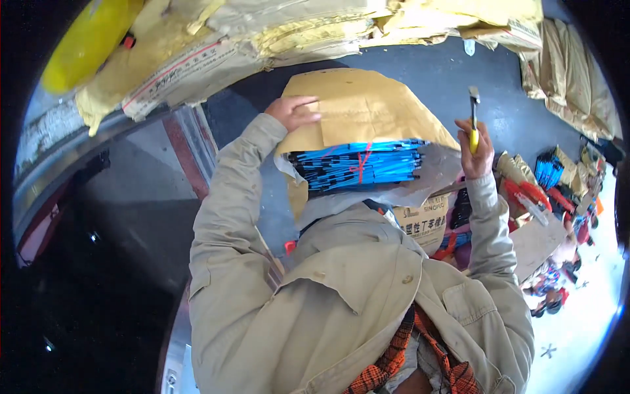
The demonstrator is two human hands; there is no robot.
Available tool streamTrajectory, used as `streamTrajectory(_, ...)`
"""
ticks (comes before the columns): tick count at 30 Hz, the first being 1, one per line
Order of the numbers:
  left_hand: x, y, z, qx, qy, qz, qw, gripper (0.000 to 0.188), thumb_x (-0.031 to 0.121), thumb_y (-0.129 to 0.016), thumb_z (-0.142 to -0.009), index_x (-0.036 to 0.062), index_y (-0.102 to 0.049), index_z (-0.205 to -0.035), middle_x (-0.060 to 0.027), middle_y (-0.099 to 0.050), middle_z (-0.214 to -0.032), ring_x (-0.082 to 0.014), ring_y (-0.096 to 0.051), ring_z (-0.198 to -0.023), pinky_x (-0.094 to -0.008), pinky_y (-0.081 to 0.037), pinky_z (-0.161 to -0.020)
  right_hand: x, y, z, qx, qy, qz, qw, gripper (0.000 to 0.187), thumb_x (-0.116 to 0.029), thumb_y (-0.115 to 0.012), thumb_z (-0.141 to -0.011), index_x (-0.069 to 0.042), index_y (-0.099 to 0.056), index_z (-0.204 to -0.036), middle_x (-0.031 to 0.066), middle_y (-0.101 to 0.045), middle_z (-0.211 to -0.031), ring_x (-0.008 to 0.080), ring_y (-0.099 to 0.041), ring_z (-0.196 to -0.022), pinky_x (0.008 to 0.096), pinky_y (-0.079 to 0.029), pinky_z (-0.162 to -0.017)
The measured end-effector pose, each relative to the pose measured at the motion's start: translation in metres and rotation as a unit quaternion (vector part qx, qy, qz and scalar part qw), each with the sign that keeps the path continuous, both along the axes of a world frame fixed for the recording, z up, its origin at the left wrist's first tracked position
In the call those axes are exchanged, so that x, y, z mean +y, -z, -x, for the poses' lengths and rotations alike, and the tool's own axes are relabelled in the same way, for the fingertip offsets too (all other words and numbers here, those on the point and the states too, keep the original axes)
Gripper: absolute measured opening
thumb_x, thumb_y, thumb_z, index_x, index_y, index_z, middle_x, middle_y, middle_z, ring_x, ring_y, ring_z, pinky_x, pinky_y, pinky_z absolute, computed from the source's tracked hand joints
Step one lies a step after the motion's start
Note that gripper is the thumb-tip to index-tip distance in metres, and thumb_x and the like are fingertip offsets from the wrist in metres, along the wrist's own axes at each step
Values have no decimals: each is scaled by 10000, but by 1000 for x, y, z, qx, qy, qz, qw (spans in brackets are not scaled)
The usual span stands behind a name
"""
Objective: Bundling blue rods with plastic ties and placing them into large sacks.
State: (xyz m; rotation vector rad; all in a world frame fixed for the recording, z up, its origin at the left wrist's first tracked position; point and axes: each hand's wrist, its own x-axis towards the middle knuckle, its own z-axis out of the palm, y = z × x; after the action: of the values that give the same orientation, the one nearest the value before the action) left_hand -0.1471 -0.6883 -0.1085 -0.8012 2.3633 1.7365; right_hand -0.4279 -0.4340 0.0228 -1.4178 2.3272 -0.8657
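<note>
My left hand (295, 111) lies flat on the top left of a brown paper wrapping (367, 108) that covers a bundle of thin blue and black strips (357, 165) tied with red string. The bundle rests against my chest, on torn whitish paper (426, 187). My right hand (478, 156) is raised just right of the bundle and grips a small tool with a yellow handle (473, 138) and a metal head pointing up. My khaki jacket sleeves fill the lower part of the view.
Large yellowish-brown paper sacks (216, 52) are piled along the top and at the right (571, 79). A printed cardboard box (423, 220) sits under the bundle. More blue bundles (546, 169) and red items (525, 194) lie at the right on the grey floor (453, 79).
</note>
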Motion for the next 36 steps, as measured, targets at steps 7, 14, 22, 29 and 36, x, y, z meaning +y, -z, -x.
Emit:
streamTrajectory(7, 43, -127, 28, 225, -62, 100, 967, 102, 50, -571, -739, 23, -615, -827, -70, -606, -726, -187, -528, -579, -263, -427, -538, 118, -4, -22, 90, 132, -35, 987, 202, 14, -556, -733, -37, -603, -922, 86, -525, -870, 208, -528, -642, 272, -423, -547)
streamTrajectory(14, 218, -46, 43, 146, 243, -21, 959, 244, 98, -575, -734, 39, -588, -970, -107, -576, -1027, -244, -545, -919, -295, -429, -779, 181, 30, -87, -4, 240, -13, 971, 182, -22, -558, -743, -27, -593, -922, 97, -520, -901, 232, -537, -620, 287, -432, -526)
streamTrajectory(22, 207, 32, 94, 58, 205, 560, 801, 734, 333, -632, -667, 78, -334, -1288, -126, -325, -1316, -292, -335, -1178, -461, -242, -968, 235, 71, -151, -118, 262, -25, 957, 194, -12, -537, -727, -17, -585, -915, 99, -512, -896, 238, -513, -633, 287, -424, -562)
streamTrajectory(29, 204, 49, 112, 52, 132, 633, 761, 808, 534, -600, -647, 114, -342, -1288, -118, -328, -1311, -277, -328, -1161, -481, -184, -971, 240, 120, -159, -143, 182, 6, 973, 275, 0, -523, -687, -22, -559, -959, 102, -501, -913, 255, -522, -657, 301, -430, -565)
streamTrajectory(36, 198, 66, 106, 112, 128, 659, 733, 763, 581, -614, -615, 171, -431, -1232, -8, -425, -1240, -234, -391, -1028, -439, -204, -905, 214, 160, -133, -126, 160, -32, 979, 355, -2, -535, -639, -38, -545, -992, 92, -495, -929, 257, -539, -686, 309, -446, -587)
